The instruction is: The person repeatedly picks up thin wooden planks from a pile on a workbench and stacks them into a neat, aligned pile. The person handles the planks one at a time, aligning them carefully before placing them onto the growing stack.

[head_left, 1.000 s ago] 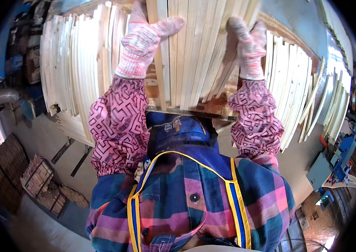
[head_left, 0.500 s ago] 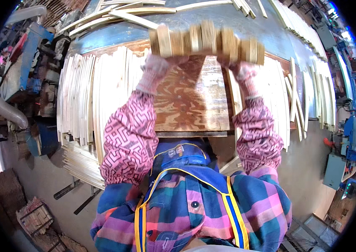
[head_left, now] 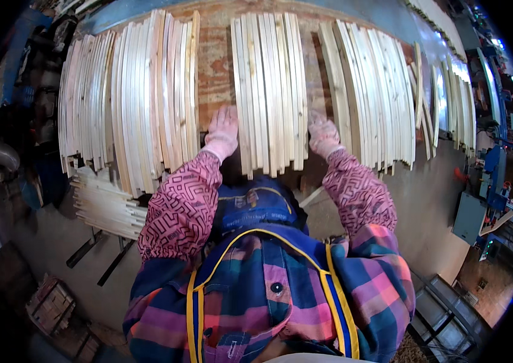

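A bundle of long pale wooden strips [head_left: 270, 91] lies on the wooden tabletop [head_left: 215, 72], pointing away from me, its near ends uneven and reaching past the table's front edge. My left hand [head_left: 222, 128], in a light knitted glove, rests along the bundle's left side, fingers stretched forward. Against the right side is my gloved right hand [head_left: 324, 132], fingers pointing forward and partly in shadow. Neither hand wraps round the strips. Patterned pink sleeve covers sit on both forearms.
More rows of strips [head_left: 141, 97] stand side by side to the left, and another row [head_left: 377, 91] to the right. Lower left, a stack of strips [head_left: 108, 202] sits on dark metal bars [head_left: 115, 263]. Blue-grey machinery [head_left: 471, 213] lines the far right.
The blurred bundle, earlier raised with its ends toward me, now lies flat on the bare board between the rows. My hands have come nearer and now lie along its sides.
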### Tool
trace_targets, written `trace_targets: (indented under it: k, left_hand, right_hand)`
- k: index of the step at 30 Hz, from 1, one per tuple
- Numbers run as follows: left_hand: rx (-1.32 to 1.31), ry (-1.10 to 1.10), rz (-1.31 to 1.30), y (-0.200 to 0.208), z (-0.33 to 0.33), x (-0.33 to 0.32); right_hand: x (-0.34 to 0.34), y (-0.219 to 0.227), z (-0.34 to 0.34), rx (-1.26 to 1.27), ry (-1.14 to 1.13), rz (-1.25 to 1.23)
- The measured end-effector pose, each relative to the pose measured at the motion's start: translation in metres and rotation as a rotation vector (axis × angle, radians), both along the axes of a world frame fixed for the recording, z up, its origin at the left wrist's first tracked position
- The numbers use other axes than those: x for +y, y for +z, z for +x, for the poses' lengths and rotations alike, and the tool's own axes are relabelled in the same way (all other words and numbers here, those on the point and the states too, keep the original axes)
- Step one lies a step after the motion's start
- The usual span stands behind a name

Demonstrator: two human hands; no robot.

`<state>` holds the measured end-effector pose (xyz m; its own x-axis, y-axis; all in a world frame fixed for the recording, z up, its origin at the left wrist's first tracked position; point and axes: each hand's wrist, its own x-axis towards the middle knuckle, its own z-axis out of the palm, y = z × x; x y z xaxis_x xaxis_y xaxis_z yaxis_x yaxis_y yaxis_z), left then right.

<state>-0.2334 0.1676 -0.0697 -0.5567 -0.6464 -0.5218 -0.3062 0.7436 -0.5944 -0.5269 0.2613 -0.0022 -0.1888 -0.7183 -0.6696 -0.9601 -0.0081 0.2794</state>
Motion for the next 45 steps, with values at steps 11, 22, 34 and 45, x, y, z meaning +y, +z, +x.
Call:
trace_targets:
  k: [11,22,34,45]
  left_hand:
    - [1.774,0.874,0.456,0.008,0.018,0.01]
    - [2.45,1.173,0.985,-0.03,-0.025,0.002]
    - [2.019,1.451,1.637,0.093,-0.024,0.061]
    - [2.067,0.971,1.641,0.183,-0.304,0.103]
  right_hand:
    - [-0.009,-0.034,-0.026,-0.833,-0.729,-1.074]
    - [-0.025,-0.015,0.031,-0.99,-0.985,-0.968]
    - [0.048,0.05,0.015,-1.618,-1.158,-0.54]
    - [0.105,0.204,-0.244,-1.637,-1.321,-0.735]
